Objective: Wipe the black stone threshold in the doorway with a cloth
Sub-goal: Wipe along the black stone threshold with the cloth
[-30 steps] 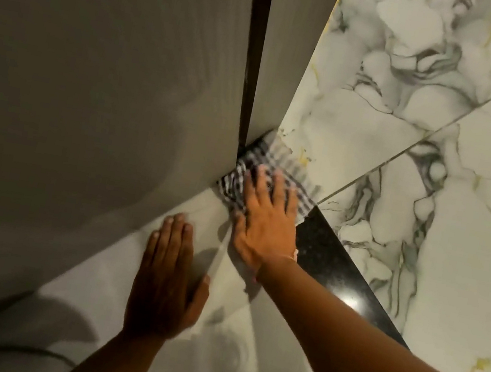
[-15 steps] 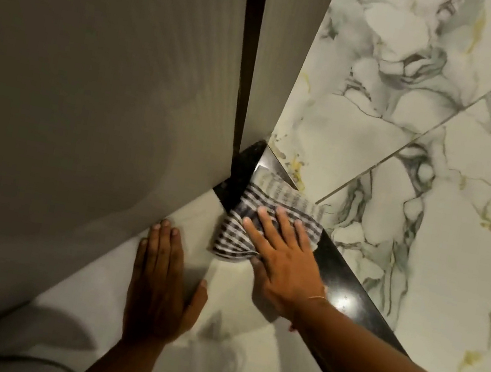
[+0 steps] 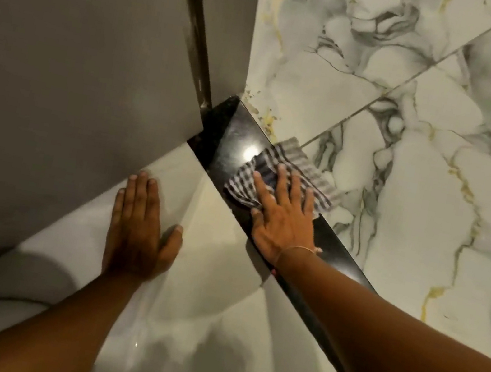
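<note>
Glossy floors met at the doorway: pale plain tile [image 3: 187, 323] on the near side and white marble-patterned tile [image 3: 433, 192], veined in grey and gold, on the far side. Between them ran the black stone threshold [image 3: 229, 137], a narrow polished strip crossing the view diagonally from the foot of the grey door frame [image 3: 231, 35] toward the lower right, with a bright glint of light on it just beside the cloth. A grey wall panel [image 3: 63, 55] filled the upper left.

A grey-and-white checked cloth [image 3: 299, 169] lay crumpled on the threshold, its far edge spilling over onto the marble-patterned tile. The right hand [image 3: 283, 222] pressed down on it, palm flat, fingers [image 3: 282, 185] extended and slightly spread over the fabric rather than curled around it; the heel of the hand sat over the stone. A thin bracelet [image 3: 298, 249] circled that wrist.

The left hand [image 3: 137, 232] rested flat on the pale tile, near the base of the wall panel and apart from the threshold, fingers straight and together, thumb splayed outward, holding nothing.
</note>
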